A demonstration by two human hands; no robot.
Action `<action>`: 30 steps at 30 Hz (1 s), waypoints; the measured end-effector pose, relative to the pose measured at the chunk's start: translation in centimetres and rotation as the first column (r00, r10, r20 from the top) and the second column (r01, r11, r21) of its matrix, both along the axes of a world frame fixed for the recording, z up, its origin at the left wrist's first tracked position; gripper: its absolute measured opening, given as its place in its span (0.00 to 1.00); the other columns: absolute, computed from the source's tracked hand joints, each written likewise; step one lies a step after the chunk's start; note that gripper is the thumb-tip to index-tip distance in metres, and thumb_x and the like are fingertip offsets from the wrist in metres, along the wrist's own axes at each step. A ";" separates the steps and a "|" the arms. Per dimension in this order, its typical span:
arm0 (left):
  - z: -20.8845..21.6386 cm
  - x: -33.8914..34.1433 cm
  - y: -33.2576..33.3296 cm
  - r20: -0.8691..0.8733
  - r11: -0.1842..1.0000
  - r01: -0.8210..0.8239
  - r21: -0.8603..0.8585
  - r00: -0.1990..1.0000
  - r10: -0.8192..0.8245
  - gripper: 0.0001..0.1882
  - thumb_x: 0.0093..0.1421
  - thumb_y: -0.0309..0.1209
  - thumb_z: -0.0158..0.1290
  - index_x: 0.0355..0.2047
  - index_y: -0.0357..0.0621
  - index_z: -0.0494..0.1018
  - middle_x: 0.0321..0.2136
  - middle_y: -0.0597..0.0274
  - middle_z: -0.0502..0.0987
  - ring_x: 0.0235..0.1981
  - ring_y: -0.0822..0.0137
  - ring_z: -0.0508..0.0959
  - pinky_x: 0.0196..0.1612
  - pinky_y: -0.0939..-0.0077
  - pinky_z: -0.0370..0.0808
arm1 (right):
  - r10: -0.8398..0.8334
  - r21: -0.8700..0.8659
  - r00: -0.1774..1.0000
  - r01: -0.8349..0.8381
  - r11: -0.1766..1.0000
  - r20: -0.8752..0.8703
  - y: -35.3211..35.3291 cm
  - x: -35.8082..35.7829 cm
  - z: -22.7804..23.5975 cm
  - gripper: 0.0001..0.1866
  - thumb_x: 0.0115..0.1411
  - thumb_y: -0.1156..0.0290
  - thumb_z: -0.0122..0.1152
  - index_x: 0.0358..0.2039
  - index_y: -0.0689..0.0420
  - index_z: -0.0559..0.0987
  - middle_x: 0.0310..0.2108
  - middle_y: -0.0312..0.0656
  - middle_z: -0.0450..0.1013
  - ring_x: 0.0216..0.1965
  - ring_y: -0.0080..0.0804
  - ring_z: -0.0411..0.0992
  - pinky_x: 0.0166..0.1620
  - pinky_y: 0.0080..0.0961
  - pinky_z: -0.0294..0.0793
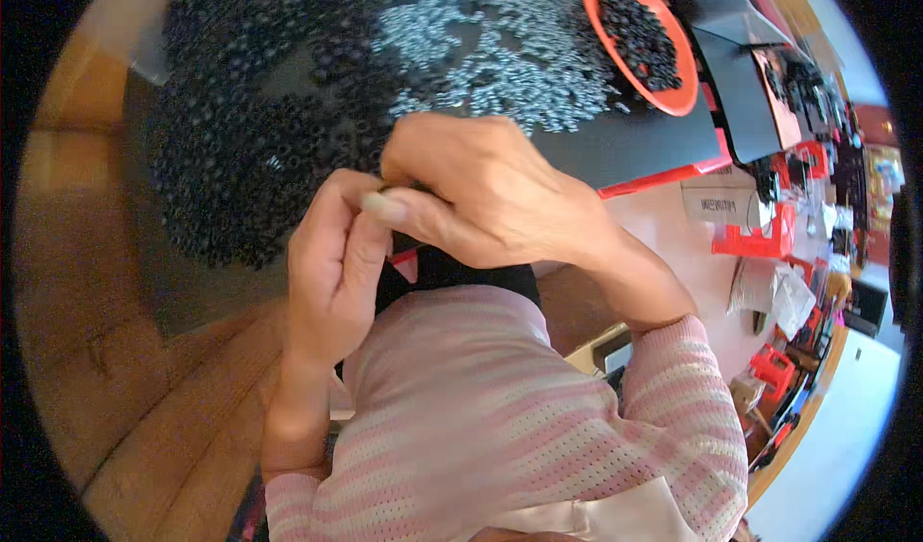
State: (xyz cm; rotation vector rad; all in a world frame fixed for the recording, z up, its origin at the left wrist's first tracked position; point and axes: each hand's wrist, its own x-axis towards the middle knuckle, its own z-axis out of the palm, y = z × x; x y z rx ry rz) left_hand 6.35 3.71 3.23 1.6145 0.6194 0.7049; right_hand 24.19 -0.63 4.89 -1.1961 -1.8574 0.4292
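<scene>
My left hand [332,258] and my right hand [490,186] meet in front of my body, near the table's front edge. Both are closed, thumbs and fingers pinched together at the tips. Whatever lies between them is hidden by the fingers. Just beyond the left hand spreads a broad heap of small black ring-like parts [221,157]. Past the right hand lies a scatter of small shiny silver pieces [529,71], too small to name.
An orange-red plastic bowl [686,71] with black parts in it rests at the table's [620,157] far right. A brown wooden bench [125,378] runs along the left. On the floor at right are red stools [769,234], a cardboard box [721,201] and white plastic bags [784,297].
</scene>
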 end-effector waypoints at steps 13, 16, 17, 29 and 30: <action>0.4 1.3 -0.5 -0.146 0.840 -0.013 0.543 0.983 0.109 0.05 0.62 0.24 0.46 0.34 0.34 0.67 0.27 0.54 0.69 0.26 0.62 0.71 0.31 0.74 0.68 | -0.014 -0.129 0.993 -0.002 0.992 -0.121 -0.9 0.7 -1.3 0.17 0.59 0.64 0.53 0.19 0.62 0.71 0.16 0.52 0.68 0.21 0.55 0.70 0.26 0.43 0.68; 1.2 1.3 -0.9 -0.126 0.980 -0.078 0.182 0.987 0.102 0.05 0.63 0.25 0.46 0.34 0.34 0.68 0.26 0.60 0.71 0.25 0.70 0.70 0.29 0.80 0.67 | 0.017 -0.107 0.978 -0.041 0.993 -0.210 -0.7 1.5 -1.1 0.12 0.59 0.70 0.57 0.22 0.62 0.71 0.15 0.45 0.63 0.16 0.41 0.64 0.21 0.33 0.62; 1.1 1.2 -0.9 -0.079 0.993 -0.112 -0.041 0.991 0.108 0.07 0.64 0.27 0.46 0.35 0.36 0.70 0.26 0.65 0.72 0.26 0.77 0.70 0.29 0.84 0.66 | -0.041 -0.014 0.985 0.039 0.999 -0.170 -0.7 1.9 -0.9 0.10 0.57 0.70 0.60 0.24 0.62 0.72 0.16 0.44 0.63 0.16 0.39 0.64 0.21 0.31 0.62; 1.9 2.4 -0.6 -0.016 0.971 -0.026 -0.238 1.000 0.022 0.09 0.65 0.29 0.46 0.37 0.34 0.72 0.29 0.62 0.77 0.29 0.77 0.75 0.34 0.83 0.72 | -0.102 0.263 0.958 0.029 0.964 0.269 -2.2 2.2 -1.4 0.13 0.43 0.74 0.68 0.29 0.62 0.74 0.20 0.39 0.64 0.17 0.35 0.69 0.16 0.28 0.67; 1.8 2.5 -0.7 -0.006 0.977 -0.002 -0.214 1.000 0.001 0.09 0.65 0.28 0.46 0.37 0.34 0.72 0.30 0.62 0.77 0.30 0.77 0.75 0.35 0.83 0.73 | -0.097 0.263 0.959 0.025 0.964 0.265 -2.2 2.1 -1.3 0.13 0.43 0.74 0.68 0.29 0.62 0.74 0.20 0.39 0.64 0.17 0.35 0.69 0.16 0.28 0.67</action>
